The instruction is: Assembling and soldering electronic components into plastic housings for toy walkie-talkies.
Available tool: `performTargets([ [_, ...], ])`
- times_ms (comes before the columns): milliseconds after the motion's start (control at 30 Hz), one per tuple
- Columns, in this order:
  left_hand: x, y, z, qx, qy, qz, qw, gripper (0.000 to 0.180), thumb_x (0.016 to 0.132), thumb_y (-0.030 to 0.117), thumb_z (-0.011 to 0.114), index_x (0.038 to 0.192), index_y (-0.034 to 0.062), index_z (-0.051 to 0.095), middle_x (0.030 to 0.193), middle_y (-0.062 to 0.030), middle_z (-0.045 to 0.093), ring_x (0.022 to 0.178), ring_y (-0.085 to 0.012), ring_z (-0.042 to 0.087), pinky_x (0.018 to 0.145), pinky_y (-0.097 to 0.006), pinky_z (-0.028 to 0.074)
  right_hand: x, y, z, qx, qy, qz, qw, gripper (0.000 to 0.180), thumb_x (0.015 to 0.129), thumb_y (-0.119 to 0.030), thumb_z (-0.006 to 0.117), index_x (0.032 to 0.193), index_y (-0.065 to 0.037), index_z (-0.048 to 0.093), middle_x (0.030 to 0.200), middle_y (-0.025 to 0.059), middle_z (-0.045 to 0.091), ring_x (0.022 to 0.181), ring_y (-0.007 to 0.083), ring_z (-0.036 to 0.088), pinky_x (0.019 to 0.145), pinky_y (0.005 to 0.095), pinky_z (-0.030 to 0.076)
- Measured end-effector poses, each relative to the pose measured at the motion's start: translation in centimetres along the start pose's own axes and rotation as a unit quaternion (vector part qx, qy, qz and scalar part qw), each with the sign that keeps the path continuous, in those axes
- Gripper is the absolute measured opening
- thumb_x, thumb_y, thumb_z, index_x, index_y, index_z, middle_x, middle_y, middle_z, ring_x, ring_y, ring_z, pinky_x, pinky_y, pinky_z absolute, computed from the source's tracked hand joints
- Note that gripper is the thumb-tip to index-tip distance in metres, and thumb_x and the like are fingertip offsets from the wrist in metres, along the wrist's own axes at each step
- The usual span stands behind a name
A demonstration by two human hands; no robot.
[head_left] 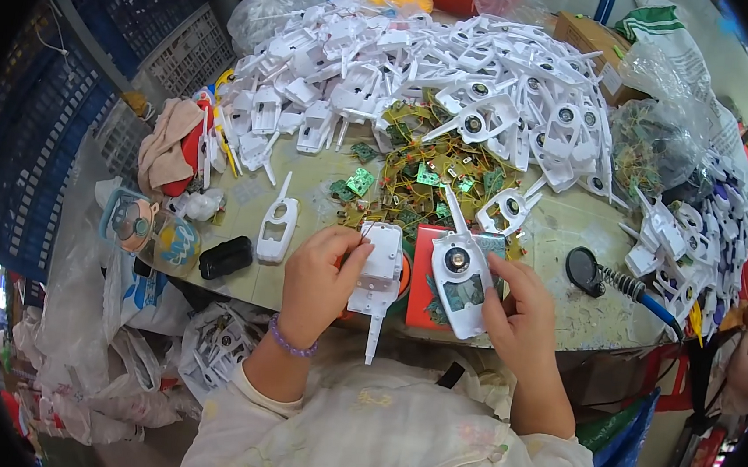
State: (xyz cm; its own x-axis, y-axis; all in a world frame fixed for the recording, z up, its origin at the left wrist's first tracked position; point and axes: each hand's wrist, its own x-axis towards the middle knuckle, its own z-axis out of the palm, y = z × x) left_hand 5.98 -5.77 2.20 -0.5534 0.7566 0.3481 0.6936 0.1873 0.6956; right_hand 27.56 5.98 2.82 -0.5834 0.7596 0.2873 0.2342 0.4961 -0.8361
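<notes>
- Head view: the left hand (pixel 323 269) has its thumb and fingertips drawn close at the left side of a white back shell (pixel 380 265); I cannot tell whether they grip the shell or something thin.
- That shell sits at the tabletop's near edge, its antenna pointing out past it; a brush from the sleeve could tip it off.
- The right hand (pixel 522 311) is clamped, thumb and fingers, on the right edge of a white front shell (pixel 461 304) with a round speaker (pixel 457 259), over a red-bordered pad (pixel 420 300) by the near edge. A loose pinch could let it slip.
- Beyond the pad, wired circuit boards (pixel 431 176) lie tangled; thin leads could snag on an antenna and tear.
- Near the tabletop's right end, a soldering iron (pixel 654 306) rests in a coiled holder (pixel 620 284); if hot, a tugged cord could bring its tip against plastic.
</notes>
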Motion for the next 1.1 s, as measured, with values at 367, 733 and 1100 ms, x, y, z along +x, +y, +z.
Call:
performTargets([
  [367,-0.2,-1.3,-5.0,-0.562,-0.009,-0.145,0.815,0.026,0.097,0.026,0.049,0.102,0.0018,0.056,0.096,-0.0077,0.062,0.085,-0.0188,0.062,0.076,-0.032,0.051,-0.3,0.7,-0.9,0.010,0.102,-0.103,0.989,0.031,0.077,0.003,0.064,0.108,-0.001,0.064,0.098,0.0098,0.059,0.053,0.0054,0.044,0.046,0.0192,0.034],
  [733,1.3,-2.7,-6.7,-0.799,-0.140,-0.184,0.555,0.034,0.091,0.029,0.051,0.111,0.0011,0.055,0.098,-0.0111,0.059,0.086,-0.0286,0.062,0.068,-0.039,0.056,-0.9,0.9,-0.9,0.014,0.088,-0.104,0.991,0.028,0.077,0.004,0.062,0.104,0.000,0.065,0.097,0.0095,0.060,0.054,0.0060,0.045,0.046,0.0193,0.035],
  [1100,4.1,0.6,-2.9,-0.463,-0.258,-0.004,0.848,0.011,0.096,0.007,0.049,0.106,0.0030,0.049,0.084,-0.0030,0.058,0.084,-0.0114,0.059,0.079,-0.027,0.047,-1.1,0.3,0.3,-0.137,0.040,-0.159,0.977,0.046,0.062,-0.021,0.080,0.102,-0.004,0.066,0.100,0.0122,0.059,0.067,0.0221,0.054,0.059,0.0330,0.046],
])
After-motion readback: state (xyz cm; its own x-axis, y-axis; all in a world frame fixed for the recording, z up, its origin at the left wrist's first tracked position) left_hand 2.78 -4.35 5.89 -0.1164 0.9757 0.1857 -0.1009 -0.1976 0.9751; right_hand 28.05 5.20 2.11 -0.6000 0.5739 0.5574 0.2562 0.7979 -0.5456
